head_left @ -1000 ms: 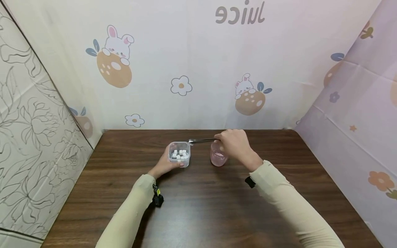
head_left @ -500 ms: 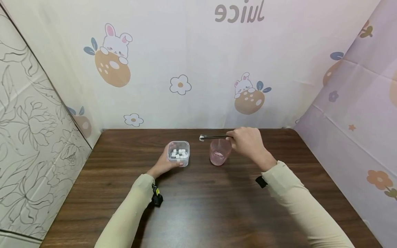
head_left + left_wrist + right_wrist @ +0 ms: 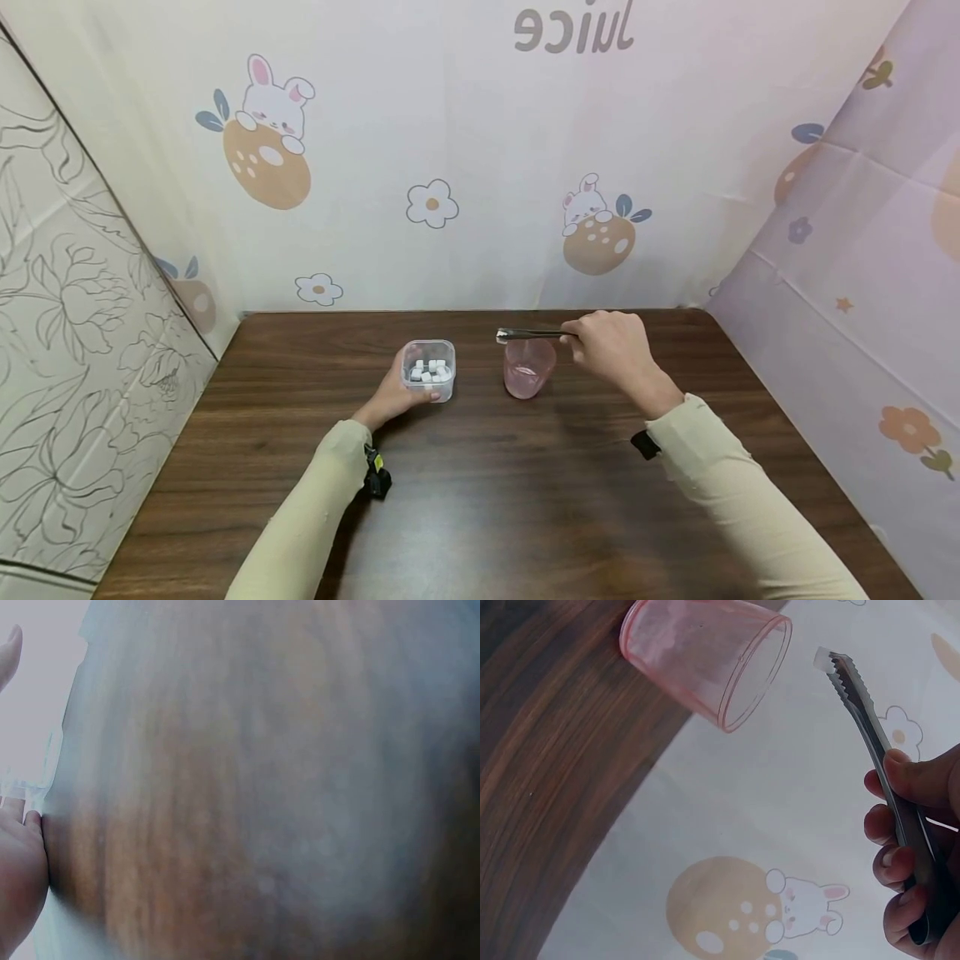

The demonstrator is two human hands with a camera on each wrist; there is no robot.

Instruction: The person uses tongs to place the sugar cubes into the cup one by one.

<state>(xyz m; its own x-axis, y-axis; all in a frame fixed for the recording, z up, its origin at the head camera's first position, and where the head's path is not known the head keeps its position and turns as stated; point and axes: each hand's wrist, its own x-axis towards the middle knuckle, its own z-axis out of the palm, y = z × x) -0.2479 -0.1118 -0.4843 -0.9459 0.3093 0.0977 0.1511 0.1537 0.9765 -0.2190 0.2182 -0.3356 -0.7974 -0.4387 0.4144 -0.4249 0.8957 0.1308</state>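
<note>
The left hand (image 3: 393, 396) grasps a clear plastic container (image 3: 448, 390), its thumb along the near side and its other fingers round the left and far side; inside lie several small white cubes (image 3: 427, 377). The container is left of centre toward the far part of the dark wood-grain table (image 3: 480, 517); whether its base touches the wood is hard to tell. To its right, well apart, a translucent pink cup (image 3: 525, 381) stands upright on the table. The right hand (image 3: 615, 354), on the cup's right, has its fingers curled round metal serrated tongs (image 3: 866, 727), the thumb pressed along one arm. The tongs point left, crossing above the cup near its far rim, and their toothed tips grip one white cube (image 3: 823, 659), which is apart from the cup. Pale sleeves (image 3: 720, 467) cover both forearms, with a black wrist device (image 3: 377, 477) at the left wrist. Beyond the table's far edge hangs a whitish backdrop (image 3: 487, 125) printed with rabbits, orange fruit and flowers.
</note>
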